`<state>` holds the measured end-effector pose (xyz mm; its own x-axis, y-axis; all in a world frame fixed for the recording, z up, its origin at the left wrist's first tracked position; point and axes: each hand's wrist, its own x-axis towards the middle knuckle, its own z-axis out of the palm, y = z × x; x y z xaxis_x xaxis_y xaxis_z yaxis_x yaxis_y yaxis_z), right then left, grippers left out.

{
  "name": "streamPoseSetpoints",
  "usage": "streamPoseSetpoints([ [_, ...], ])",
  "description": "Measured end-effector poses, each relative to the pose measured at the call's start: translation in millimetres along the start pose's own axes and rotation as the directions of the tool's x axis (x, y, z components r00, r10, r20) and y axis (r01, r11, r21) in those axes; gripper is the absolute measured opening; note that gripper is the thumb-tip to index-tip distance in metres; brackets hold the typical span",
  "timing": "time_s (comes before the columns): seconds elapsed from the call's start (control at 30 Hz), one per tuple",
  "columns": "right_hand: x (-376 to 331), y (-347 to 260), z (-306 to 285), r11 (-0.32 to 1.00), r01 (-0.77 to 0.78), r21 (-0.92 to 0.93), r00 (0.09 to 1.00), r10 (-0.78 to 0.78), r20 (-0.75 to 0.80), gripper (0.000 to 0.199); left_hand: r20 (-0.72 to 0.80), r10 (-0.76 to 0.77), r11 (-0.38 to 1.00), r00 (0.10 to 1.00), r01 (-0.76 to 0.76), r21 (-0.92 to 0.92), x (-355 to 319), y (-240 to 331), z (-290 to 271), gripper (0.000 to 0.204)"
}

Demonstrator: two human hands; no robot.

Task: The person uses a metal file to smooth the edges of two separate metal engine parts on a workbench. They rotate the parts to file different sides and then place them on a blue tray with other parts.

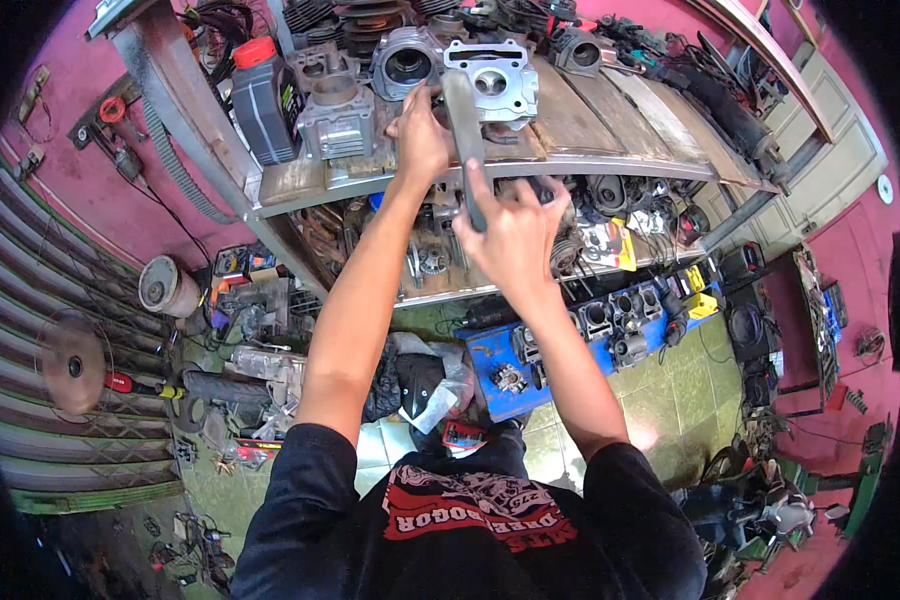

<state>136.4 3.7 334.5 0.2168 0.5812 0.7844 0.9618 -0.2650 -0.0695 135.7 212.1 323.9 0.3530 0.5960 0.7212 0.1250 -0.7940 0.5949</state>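
Holding a long grey metal bar (464,140) at both ends, the left hand (420,135) has its grip closed on the far end beside the cylinder head (492,80), the right hand (515,232) wraps the near end, likely steadying it. Behind the bar, a cluttered wooden tabletop (570,120) meets pink walls.

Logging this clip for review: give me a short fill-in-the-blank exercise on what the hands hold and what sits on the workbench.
1. Both hands, the left hand and the right hand, grip one long grey metal ____.
2. The dark oil bottle on the workbench has a ____ cap.
3. The tray of engine parts on the floor is ____ in colour.

Missing words: bar; red; blue
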Motion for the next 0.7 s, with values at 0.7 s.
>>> streamPoseSetpoints([
  [0.7, 61, 4, -4, 0.989, -0.048, -0.139, 0.998, 0.054, 0.038, 0.054, 0.001, 0.033, 0.996, 0.999, -0.033, -0.088, 3, 1, 4, 0.081],
])
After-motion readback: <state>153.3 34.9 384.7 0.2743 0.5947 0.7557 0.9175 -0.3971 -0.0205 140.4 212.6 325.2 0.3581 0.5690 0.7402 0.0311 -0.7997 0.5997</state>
